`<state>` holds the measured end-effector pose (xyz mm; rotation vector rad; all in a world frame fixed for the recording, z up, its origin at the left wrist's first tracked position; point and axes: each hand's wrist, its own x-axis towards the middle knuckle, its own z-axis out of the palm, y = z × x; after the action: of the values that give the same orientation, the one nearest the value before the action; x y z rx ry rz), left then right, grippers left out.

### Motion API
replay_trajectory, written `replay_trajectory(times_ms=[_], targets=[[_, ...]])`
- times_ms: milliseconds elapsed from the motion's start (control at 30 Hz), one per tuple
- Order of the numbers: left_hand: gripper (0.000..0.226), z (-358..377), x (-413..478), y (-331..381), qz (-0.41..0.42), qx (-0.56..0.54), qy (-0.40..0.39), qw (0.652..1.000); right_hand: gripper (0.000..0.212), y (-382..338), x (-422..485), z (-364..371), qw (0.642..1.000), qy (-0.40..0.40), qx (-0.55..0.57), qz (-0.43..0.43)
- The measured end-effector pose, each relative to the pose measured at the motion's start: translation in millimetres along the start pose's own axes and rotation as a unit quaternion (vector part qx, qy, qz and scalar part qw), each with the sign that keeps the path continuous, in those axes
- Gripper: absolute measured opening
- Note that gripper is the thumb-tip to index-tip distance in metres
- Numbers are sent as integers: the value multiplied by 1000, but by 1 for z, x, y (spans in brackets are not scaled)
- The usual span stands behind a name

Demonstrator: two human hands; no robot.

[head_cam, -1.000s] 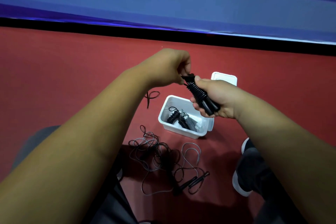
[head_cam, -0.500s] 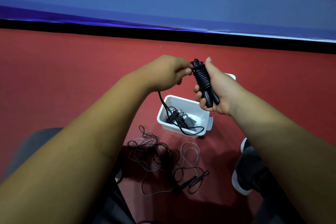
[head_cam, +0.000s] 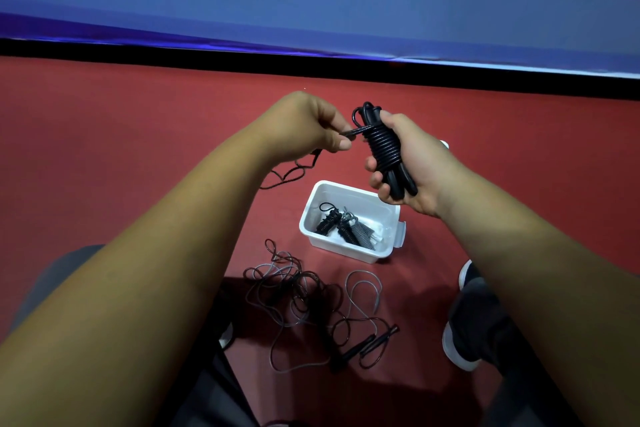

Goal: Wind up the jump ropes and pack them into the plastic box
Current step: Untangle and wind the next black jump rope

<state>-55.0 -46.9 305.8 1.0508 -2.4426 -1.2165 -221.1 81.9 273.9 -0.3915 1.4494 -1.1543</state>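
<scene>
My right hand (head_cam: 412,166) grips a black jump rope (head_cam: 384,149) by its two handles, with the cord coiled tightly around them. My left hand (head_cam: 311,125) pinches the cord's loose end just left of the coil and holds it taut. Below the hands a white plastic box (head_cam: 391,243) stands open on the red floor, with wound ropes (head_cam: 346,225) lying inside. A tangle of loose ropes (head_cam: 311,295) with black handles (head_cam: 367,347) lies on the floor in front of the box.
A small black loop of cord (head_cam: 291,173) lies on the floor left of the box. The white lid's corner (head_cam: 445,144) peeks out behind my right hand. My shoe (head_cam: 464,326) rests at the right. A blue banner wall (head_cam: 311,10) bounds the far side.
The slack cord that hung down into the box has been wound onto the handles. My left hand now pulls the short end sideways, and the bundle has tilted more upright.
</scene>
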Motion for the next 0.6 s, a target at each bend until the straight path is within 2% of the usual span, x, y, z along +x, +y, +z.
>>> replay_trajectory(times_ms=[233, 500, 600], targets=[[16, -6, 0, 1, -15, -15, -26, 999, 56, -5, -13, 3, 996, -83, -33, -2], [17, -7, -2, -6, 11, 18, -63, 998, 54, -4, -23, 6, 995, -74, -63, -19], [13, -9, -4, -8, 31, -12, -79, 996, 57, -4, -24, 6, 996, -53, -65, -30]])
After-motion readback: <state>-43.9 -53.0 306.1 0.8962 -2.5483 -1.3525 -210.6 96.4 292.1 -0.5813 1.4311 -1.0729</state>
